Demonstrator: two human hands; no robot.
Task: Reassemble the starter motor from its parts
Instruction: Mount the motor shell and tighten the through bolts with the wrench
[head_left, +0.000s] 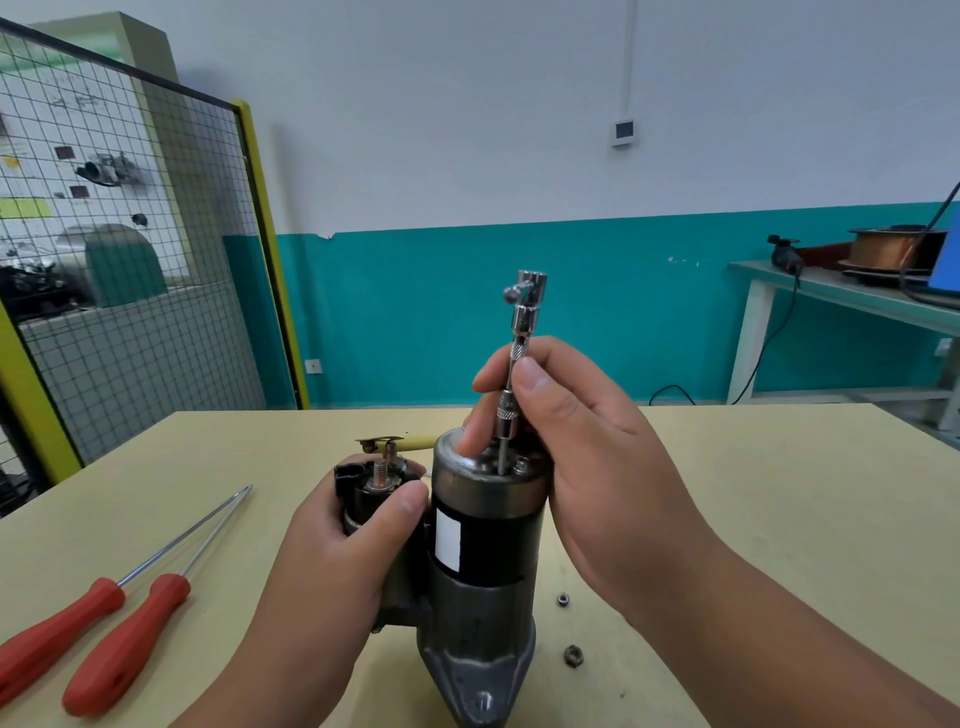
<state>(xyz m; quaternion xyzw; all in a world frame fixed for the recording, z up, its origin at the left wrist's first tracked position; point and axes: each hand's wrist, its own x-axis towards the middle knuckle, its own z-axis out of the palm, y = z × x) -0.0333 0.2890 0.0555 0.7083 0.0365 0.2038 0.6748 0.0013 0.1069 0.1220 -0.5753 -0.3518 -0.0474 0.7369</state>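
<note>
The starter motor (483, 551) stands upright on the pale yellow table (779, 519), end cap up, with a white label on its black body. My left hand (337, 545) grips the black solenoid (363, 488) on the motor's left side, whose copper studs point up. My right hand (566, 431) pinches the knurled shaft of a chrome socket driver (519, 353) held upright over the end cap. The driver's socket sits on a long through bolt (502, 457) that stands out of the cap. My index finger touches the cap's top.
Two red-handled screwdrivers (104, 623) lie at the left of the table. Two loose nuts (573, 656) rest on the table right of the motor's base. A wire-mesh partition stands at the left, a green bench with a copper wire spool at the far right.
</note>
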